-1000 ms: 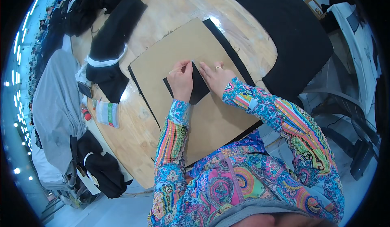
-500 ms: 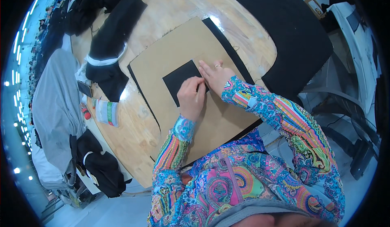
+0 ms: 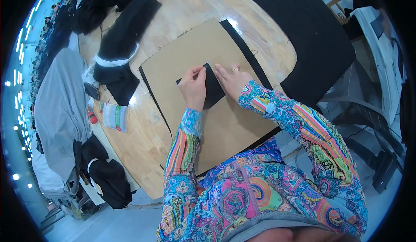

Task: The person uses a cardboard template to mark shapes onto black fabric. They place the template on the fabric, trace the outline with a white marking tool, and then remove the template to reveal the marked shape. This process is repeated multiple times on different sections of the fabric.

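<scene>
Since half a second ago the left hand (image 3: pixel 193 87) has slid toward the left corner of the small black fabric piece (image 3: pixel 209 87), uncovering more of the cloth between the two hands. Its fingers are bent, the fingertips pinching the piece's upper left edge. The right hand (image 3: pixel 232 80) lies flat and open, fingers spread, pressing the piece's right edge down; a ring shows on one finger. The fabric piece rests near the middle of a brown cardboard sheet (image 3: pixel 203 51), which lies on a larger black cloth whose edges peek out along the cardboard's sides. All of this sits on a wooden table (image 3: pixel 182 8). A big black fabric panel (image 3: pixel 303 29) covers the table's far right corner, and folded dark garments (image 3: pixel 119 53) lie near its left edge.
</scene>
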Tool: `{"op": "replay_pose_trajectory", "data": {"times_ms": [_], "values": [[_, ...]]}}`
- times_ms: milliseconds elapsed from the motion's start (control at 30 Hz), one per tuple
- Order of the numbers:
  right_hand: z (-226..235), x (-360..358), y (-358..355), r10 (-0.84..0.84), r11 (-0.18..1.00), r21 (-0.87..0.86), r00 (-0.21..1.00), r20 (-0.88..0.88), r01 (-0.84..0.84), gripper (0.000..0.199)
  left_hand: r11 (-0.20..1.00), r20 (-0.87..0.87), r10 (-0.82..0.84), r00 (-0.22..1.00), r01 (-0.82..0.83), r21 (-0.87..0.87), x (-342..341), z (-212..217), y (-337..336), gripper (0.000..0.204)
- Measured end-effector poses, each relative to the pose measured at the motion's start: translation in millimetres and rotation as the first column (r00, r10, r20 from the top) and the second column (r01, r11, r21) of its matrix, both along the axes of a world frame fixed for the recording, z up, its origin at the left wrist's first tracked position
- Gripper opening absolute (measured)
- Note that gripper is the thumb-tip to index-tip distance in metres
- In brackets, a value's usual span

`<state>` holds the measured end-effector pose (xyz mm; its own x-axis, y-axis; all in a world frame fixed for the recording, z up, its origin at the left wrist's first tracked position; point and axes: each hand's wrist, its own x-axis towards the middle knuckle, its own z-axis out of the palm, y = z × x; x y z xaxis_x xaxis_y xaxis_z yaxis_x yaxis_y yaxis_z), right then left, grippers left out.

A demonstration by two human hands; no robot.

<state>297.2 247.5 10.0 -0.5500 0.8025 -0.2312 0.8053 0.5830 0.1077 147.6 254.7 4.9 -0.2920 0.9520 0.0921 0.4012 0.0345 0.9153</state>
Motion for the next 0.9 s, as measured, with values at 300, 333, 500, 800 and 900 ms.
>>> {"op": "replay_pose_trajectory", "data": {"times_ms": [300,333,500,800,900], "values": [[8,0,-1,-0.025,0.999,-0.034,1.000,0.002,0.025,0.059,0.999,-0.098,0.014,0.995,-0.011,0.036,9,-2,9,0.015],[8,0,-1,-0.022,0.999,-0.028,1.000,0.010,0.022,0.059,0.999,-0.093,0.014,0.996,-0.010,0.038,9,-3,9,0.015],[8,-1,-2,-0.007,1.000,-0.025,0.999,0.036,0.008,0.058,0.997,-0.135,-0.007,0.991,0.017,0.076,10,-5,9,0.013],[-2,0,1,0.012,0.999,-0.036,0.999,0.050,-0.011,0.057,0.932,-0.383,-0.236,0.893,0.319,0.169,14,9,-40,0.006],[11,0,-1,0.008,0.997,-0.073,0.998,0.060,-0.004,0.060,0.911,-0.395,-0.289,0.872,0.377,0.168,16,11,-61,0.006]]}}
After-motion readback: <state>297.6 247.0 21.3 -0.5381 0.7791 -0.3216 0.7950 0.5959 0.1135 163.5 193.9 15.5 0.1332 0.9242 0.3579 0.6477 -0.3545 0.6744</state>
